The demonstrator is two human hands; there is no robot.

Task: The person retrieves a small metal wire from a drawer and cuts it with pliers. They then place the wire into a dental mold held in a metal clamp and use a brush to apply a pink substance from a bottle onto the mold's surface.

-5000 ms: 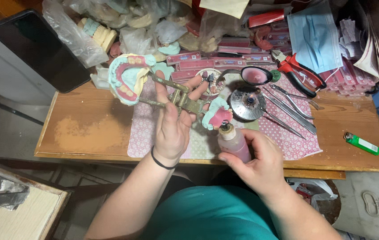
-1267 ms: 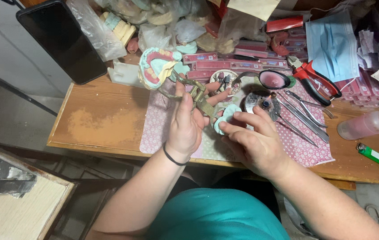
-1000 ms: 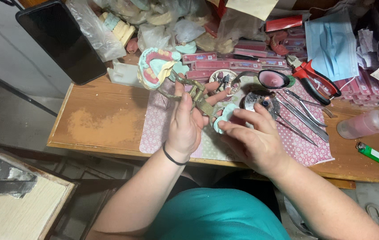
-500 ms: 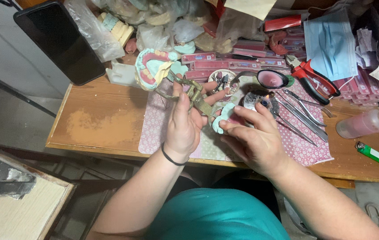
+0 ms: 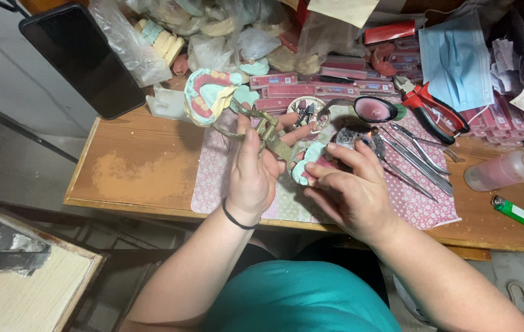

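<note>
My left hand (image 5: 251, 178) grips a brass articulator frame (image 5: 268, 134) whose far end carries a pale green dental cast with pink gums and teeth (image 5: 208, 95). My right hand (image 5: 351, 187) pinches the near cast (image 5: 309, 165), pale green with pink wax, at the frame's other end. Both hands are over a pink flowered mat (image 5: 422, 203) on a wooden table (image 5: 139, 175).
A clear bottle of pinkish liquid (image 5: 502, 172) and a green lighter (image 5: 516, 213) lie at right. Metal hand tools (image 5: 419, 157), red-handled pliers (image 5: 429, 109), a pink-filled dish (image 5: 374, 109), a blue face mask (image 5: 456, 58), bagged casts (image 5: 151, 40) and a black phone (image 5: 83, 58) crowd the back.
Five seconds ago my right hand held the bottle near the front edge; the bottle now lies at right and that hand pinches the near cast. Over the last second the hands barely moved.
</note>
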